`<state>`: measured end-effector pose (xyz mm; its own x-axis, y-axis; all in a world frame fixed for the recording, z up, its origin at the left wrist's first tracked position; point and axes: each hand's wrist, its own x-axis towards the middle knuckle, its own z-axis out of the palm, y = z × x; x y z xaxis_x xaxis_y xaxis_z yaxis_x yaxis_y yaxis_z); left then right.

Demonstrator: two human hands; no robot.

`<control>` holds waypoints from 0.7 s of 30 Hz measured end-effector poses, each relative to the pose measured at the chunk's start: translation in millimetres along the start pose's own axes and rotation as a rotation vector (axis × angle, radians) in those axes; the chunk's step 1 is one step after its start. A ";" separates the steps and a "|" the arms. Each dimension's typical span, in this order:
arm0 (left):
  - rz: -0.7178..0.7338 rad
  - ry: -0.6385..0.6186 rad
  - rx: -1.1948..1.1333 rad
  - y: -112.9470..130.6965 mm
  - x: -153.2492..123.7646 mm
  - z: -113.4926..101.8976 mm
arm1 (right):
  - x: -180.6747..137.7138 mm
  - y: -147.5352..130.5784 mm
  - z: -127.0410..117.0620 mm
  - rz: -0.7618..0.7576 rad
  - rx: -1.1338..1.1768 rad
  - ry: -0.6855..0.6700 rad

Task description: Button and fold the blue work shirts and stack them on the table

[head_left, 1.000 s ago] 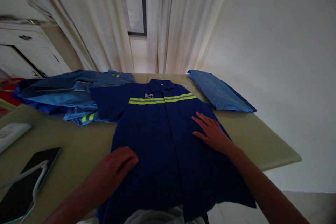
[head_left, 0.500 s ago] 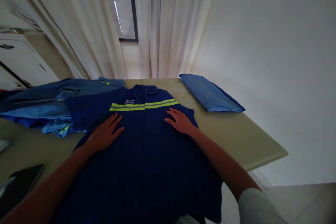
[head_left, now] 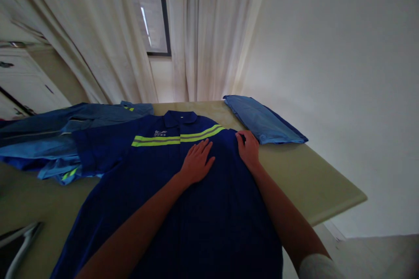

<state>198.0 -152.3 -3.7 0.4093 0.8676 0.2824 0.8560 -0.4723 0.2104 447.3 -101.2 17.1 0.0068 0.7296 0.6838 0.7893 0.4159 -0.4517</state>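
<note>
A navy work shirt (head_left: 209,213) lies front up on the table, its collar at the far end and a yellow-green and grey reflective stripe across the chest. My left hand (head_left: 196,163) rests flat on the chest just below the stripe, fingers stretched out. At the shirt's right edge, by the shoulder, my right hand (head_left: 249,150) is closed with curled fingers on the cloth. The sleeve on the left is spread out; the one on the right is mostly out of sight near my right hand.
Several blue garments (head_left: 42,144) lie heaped on the left of the table (head_left: 294,178). A folded blue garment (head_left: 262,122) sits at the back right by the wall. A dark object with a pale frame (head_left: 28,237) is at the lower left. Curtains (head_left: 216,30) hang behind.
My left hand has moved right, from the shirt's left side to its middle. My right hand has shifted right to the shirt's edge, its fingers now curled in.
</note>
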 end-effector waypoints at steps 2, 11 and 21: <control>0.018 0.004 0.002 6.0 5.2 11.3 | -7.8 -23.2 -2.7 -0.302 0.100 -0.032; 0.090 -0.127 0.037 -2.3 -1.2 18.9 | -37.7 -72.5 22.1 -0.619 0.211 -0.515; 0.026 -0.087 -0.019 4.7 3.7 12.5 | -27.5 -51.0 34.9 0.187 0.107 -0.512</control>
<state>207.5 -149.3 -13.3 0.4581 0.8648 0.2054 0.8389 -0.4970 0.2218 385.4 -123.5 1.3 -0.1794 0.9560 0.2323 0.7367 0.2870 -0.6123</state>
